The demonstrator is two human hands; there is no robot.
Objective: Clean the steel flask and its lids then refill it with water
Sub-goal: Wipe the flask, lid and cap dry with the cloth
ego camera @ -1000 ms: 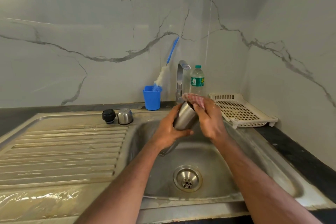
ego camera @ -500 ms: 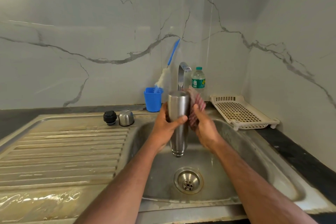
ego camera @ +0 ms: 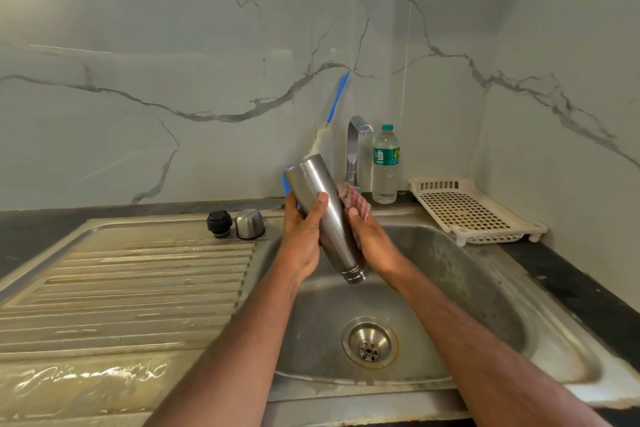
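White marble-veined walls close in a corner behind a dark counter (ego camera: 588, 291) that carries a steel sink (ego camera: 485, 288) with a ribbed drainboard (ego camera: 131, 281) at nine o'clock. Over the basin the left hand (ego camera: 301, 239) grips the steel flask (ego camera: 325, 215) round its middle, thumb across the front. The flask is inverted and tilted, its base up toward eleven o'clock and its open threaded neck down toward five o'clock, probably so that any water inside runs into the basin rather than onto the counter. The right hand (ego camera: 372, 239) presses a red checked cloth (ego camera: 353, 203) against the flask's right side, fingers curled on the cloth; this looks like wiping of the outer wall, with the left hand steadying the body.

Both lids, a black stopper (ego camera: 219, 222) and a steel cap (ego camera: 249, 222), stand side by side on the sink's rim at ten o'clock from the flask, set apart from the wash, within easy reach. A blue cup (ego camera: 285, 182), mostly hidden behind the flask, holds a blue-handled bottle brush (ego camera: 337, 97) leaning on the wall. Just beside the tap (ego camera: 353, 149) at one o'clock stands a clear plastic water bottle (ego camera: 385, 166); how much is in it I cannot tell. At two o'clock a white perforated tray (ego camera: 471, 215) holds nothing that I can see. No water shows running from the tap, and the drain (ego camera: 369, 343) sits open at six o'clock. Refilling is not yet begun.
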